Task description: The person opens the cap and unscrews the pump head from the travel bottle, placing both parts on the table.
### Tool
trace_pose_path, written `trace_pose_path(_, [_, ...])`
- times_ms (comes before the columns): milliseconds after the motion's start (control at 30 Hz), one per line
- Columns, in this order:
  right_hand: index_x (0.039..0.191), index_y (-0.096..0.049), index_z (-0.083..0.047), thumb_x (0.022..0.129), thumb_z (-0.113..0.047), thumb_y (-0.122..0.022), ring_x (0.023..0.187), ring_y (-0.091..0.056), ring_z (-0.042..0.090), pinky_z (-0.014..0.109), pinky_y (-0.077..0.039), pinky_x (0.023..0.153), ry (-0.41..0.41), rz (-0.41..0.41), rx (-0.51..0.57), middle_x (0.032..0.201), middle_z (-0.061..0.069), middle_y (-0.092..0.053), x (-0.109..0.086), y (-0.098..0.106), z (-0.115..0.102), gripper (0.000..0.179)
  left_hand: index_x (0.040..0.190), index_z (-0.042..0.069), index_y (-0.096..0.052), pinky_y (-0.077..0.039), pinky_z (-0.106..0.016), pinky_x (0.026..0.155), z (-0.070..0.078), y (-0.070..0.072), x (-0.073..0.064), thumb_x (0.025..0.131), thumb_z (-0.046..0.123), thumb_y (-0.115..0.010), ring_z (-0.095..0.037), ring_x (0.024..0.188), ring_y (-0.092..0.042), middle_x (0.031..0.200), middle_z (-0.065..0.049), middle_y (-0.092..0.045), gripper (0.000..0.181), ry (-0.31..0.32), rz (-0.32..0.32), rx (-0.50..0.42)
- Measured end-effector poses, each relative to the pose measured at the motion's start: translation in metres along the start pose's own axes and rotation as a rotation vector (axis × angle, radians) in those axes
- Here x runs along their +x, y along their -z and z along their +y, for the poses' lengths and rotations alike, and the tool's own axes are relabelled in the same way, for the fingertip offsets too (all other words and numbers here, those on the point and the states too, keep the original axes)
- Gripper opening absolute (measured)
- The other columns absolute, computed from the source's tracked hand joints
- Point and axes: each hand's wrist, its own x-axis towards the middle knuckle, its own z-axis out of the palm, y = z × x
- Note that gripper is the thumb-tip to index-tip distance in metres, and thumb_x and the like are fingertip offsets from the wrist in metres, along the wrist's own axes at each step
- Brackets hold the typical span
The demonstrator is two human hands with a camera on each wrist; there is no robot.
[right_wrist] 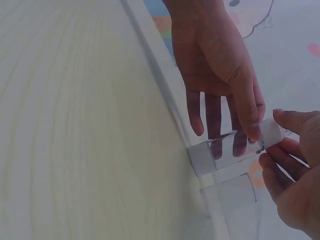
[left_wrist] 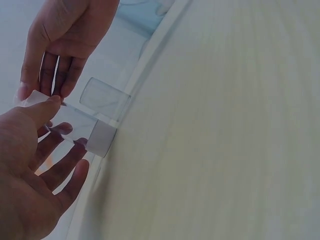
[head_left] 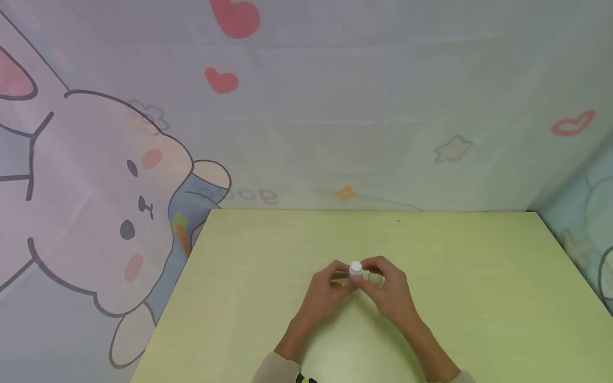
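A small clear bottle with a white base [left_wrist: 101, 137] and a white cap [head_left: 356, 267] stands upright between the two hands. My left hand [head_left: 320, 297] holds the bottle's see-through body [right_wrist: 232, 148] between thumb and fingers. From the other side my right hand [head_left: 394, 296] pinches the white cap, thumb in front and fingertips behind. Right beside the bottle, on the right hand's side, stands a clear open cylinder [left_wrist: 105, 97] like a small glass. In the head view only its round rim [head_left: 375, 279] shows, framed by the right thumb and forefinger.
Under the hands is a pale wood-grain table [head_left: 249, 266]. A tiny dark speck [head_left: 398, 221] lies near its far edge. Behind and to the left hangs a cloth backdrop [head_left: 335, 106] with a cartoon rabbit and hearts, meeting the table's edges.
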Motion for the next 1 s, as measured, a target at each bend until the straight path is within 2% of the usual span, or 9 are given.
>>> trace_pose_path(367, [0.113, -0.072, -0.014, 0.092, -0.026, -0.086, 0.113, -0.068, 0.023, 0.055, -0.054, 0.102, -0.042, 0.005, -0.018, 0.113, -0.003, -0.072, 0.0009, -0.0026, 0.0024, 0.028, 0.115, 0.029, -0.07, -0.059, -0.031, 0.09, -0.0028, -0.001, 0.0009, 0.099, 0.045, -0.075, -0.015, 0.119, -0.07, 0.127, 0.011, -0.072, 0.023, 0.009, 0.002, 0.005])
trace_pose_path(800, [0.116, -0.072, -0.014, 0.096, -0.021, -0.082, 0.112, -0.067, 0.023, 0.056, -0.054, 0.101, 0.002, -0.03, -0.024, 0.114, -0.003, -0.073, 0.0025, -0.0009, -0.0006, 0.023, 0.116, 0.031, -0.071, -0.059, -0.03, 0.088, -0.0025, -0.001, 0.0003, 0.098, 0.046, -0.076, -0.013, 0.117, -0.07, 0.126, 0.012, -0.072, 0.024, 0.048, 0.017, -0.01])
trace_pose_path(1000, [0.118, -0.072, -0.014, 0.097, -0.022, -0.081, 0.113, -0.067, 0.024, 0.054, -0.055, 0.101, 0.021, -0.04, -0.033, 0.116, -0.004, -0.073, 0.0027, -0.001, 0.0018, 0.024, 0.117, 0.032, -0.071, -0.06, -0.03, 0.088, -0.0038, -0.0013, -0.0005, 0.098, 0.045, -0.077, -0.014, 0.117, -0.07, 0.127, 0.011, -0.072, 0.025, 0.046, 0.018, -0.024])
